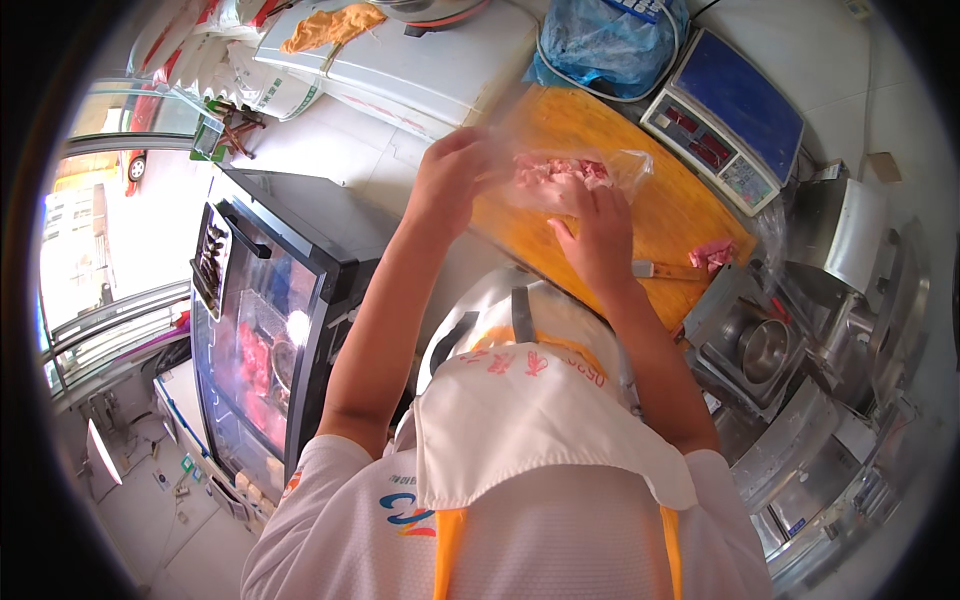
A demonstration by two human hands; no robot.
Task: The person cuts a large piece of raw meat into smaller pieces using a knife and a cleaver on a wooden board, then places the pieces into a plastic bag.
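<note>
On the yellow cutting board (pixel 690 215) lies a clear plastic bag (pixel 630 168) with chopped pink meat (pixel 565 170) in it. My left hand (pixel 450 180) is closed at the bag's left end, its fingertips partly blurred against the raised, smeared film. My right hand (pixel 597 230) rests over the near side of the bag, fingers stretched onto it and thumb held apart. Right of that hand, a knife (pixel 668 271) with a wooden handle lies on the board. A separate piece of meat (pixel 712 254) sits by the board's right corner.
Beyond the board are a blue-topped weighing scale (pixel 735 105) and a blue plastic bag (pixel 605 45). Metal pans (pixel 763 348) stand at the right. A glass-fronted display cabinet (pixel 265 345) is at the left, and a white chest (pixel 430 65) with an orange cloth (pixel 333 27) at the far left.
</note>
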